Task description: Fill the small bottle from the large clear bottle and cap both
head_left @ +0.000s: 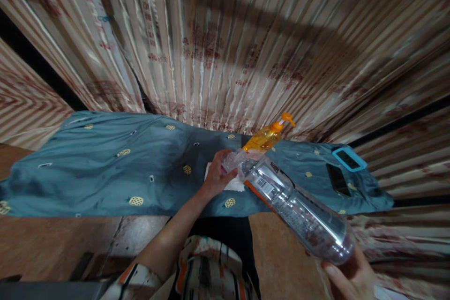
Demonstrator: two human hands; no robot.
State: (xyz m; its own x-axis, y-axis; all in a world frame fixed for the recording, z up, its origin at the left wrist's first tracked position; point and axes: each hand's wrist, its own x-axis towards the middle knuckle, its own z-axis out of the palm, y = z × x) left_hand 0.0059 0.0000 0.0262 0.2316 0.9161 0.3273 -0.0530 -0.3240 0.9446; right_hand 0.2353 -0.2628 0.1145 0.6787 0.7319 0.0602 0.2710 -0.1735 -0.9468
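Note:
My left hand [218, 176] is closed around a small clear plastic container [231, 161]. A large clear plastic bottle [298, 213] with a printed label lies slantwise in the air, its narrow end up against that container. Whether the two touch inside the overlap I cannot tell. My right hand [351, 274] grips the bottle at its base, low on the right. Just behind the container is a pump bottle [263, 138] of orange liquid with an orange pump head. Part of a white paper sheet [235, 184] shows beneath my left hand.
A teal cloth [101, 168] with pineapple prints covers the long narrow table. At its right end lie a black phone [338, 179] and a blue-framed device [349, 159]. Pleated, patterned curtains [218, 42] hang close behind, with dark bars at both sides.

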